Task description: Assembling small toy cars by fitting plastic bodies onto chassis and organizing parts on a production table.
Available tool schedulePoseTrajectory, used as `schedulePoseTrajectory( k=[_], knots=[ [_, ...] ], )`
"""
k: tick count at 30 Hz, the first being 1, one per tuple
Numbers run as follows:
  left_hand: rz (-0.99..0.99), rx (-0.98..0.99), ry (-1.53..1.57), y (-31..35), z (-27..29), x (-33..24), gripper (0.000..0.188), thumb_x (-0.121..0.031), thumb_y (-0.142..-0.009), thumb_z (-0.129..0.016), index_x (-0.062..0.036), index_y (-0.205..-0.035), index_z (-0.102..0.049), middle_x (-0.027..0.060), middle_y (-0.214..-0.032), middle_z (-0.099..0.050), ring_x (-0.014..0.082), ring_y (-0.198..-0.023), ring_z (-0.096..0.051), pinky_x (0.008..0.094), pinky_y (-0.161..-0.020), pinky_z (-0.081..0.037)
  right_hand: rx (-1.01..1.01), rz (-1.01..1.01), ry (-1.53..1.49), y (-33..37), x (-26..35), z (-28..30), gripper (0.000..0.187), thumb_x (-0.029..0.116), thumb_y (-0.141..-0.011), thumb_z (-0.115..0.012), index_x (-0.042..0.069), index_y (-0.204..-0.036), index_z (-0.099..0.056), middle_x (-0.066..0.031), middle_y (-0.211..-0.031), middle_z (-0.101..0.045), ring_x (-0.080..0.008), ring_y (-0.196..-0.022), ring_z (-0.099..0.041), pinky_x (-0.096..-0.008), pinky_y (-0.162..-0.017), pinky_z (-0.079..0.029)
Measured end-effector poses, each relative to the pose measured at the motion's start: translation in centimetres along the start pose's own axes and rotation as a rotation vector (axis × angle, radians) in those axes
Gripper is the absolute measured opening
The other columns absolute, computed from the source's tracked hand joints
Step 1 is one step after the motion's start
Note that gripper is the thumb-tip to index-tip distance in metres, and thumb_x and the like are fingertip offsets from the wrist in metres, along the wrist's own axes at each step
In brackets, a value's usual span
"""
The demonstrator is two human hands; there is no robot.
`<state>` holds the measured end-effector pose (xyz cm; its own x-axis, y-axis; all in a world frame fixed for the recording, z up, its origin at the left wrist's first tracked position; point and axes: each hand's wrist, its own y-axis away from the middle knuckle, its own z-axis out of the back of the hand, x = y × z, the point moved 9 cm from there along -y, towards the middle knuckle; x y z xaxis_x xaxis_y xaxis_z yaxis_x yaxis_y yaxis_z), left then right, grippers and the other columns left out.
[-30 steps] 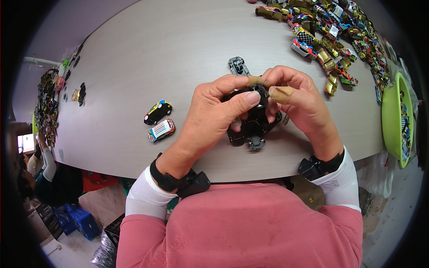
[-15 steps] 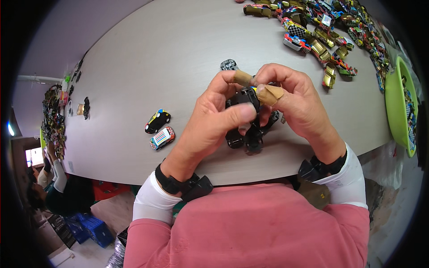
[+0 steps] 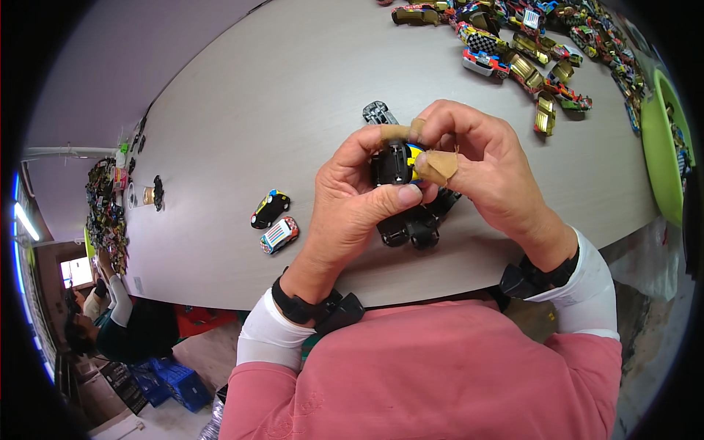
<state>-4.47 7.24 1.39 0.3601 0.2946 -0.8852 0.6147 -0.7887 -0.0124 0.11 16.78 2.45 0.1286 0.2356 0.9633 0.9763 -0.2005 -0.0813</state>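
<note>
While, in the head view, the left hand [image 3: 341, 183] holds a small toy car [image 3: 392, 165] by its black underside, thumb and fingers clamped on it, the right hand [image 3: 490, 158] pinches its yellow-and-blue end, tan tape [image 3: 438, 169] around the thumb. Car held above the table [image 3: 213, 117], toward the near edge. Black car parts [image 3: 414, 229] beneath the hands; a grey chassis [image 3: 378, 112] beyond the left fingers. Left of that hand: a black-and-yellow car [image 3: 270, 210] beside a striped car [image 3: 280, 235]. Colourful car bodies [image 3: 526, 73] heaped along the table's right edge; green basin [image 3: 655, 150] just outside it.
</note>
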Motion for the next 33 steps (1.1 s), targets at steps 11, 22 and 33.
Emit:
schedulePoseTrajectory(
  k=[11,22,33],
  knots=[
    [-0.029,0.07,0.047,-0.07,-0.12,0.11,0.046,-0.006,-0.077,-0.07,-0.0007,-0.118,-0.052,0.0105,-0.095,-0.062,0.0185,-0.081,-0.063,0.033,-0.076,-0.052,-0.044,-0.014,0.016,-0.02,0.1,0.11,0.008,0.006,-0.081,-0.062,0.002,-0.085,-0.056,-0.0001,-0.07,-0.057,-0.0033,-0.058,-0.054,-0.0181,-0.051,-0.045],
    [-0.001,0.026,0.051,0.03,-0.06,0.22,0.046,0.0,-0.076,-0.07,0.0013,-0.119,-0.052,0.0091,-0.092,-0.063,0.0174,-0.078,-0.063,0.0312,-0.074,-0.053,0.009,-0.11,0.028,0.04,-0.68,-0.12,0.007,0.003,-0.083,-0.059,0.0,-0.085,-0.053,-0.005,-0.094,-0.05,-0.0071,-0.071,-0.053,-0.0205,-0.055,-0.047],
    [-0.047,-0.058,-0.01,0.09,0.58,0.14,0.046,0.002,-0.075,-0.07,0.002,-0.118,-0.054,0.0088,-0.091,-0.064,0.0155,-0.079,-0.063,0.0288,-0.076,-0.052,-0.064,0.013,0.136,0.02,-0.05,0.24,0.006,0.003,-0.08,-0.057,0.001,-0.085,-0.054,0.0009,-0.072,-0.055,-0.0024,-0.06,-0.053,-0.0188,-0.052,-0.046]
  ],
)
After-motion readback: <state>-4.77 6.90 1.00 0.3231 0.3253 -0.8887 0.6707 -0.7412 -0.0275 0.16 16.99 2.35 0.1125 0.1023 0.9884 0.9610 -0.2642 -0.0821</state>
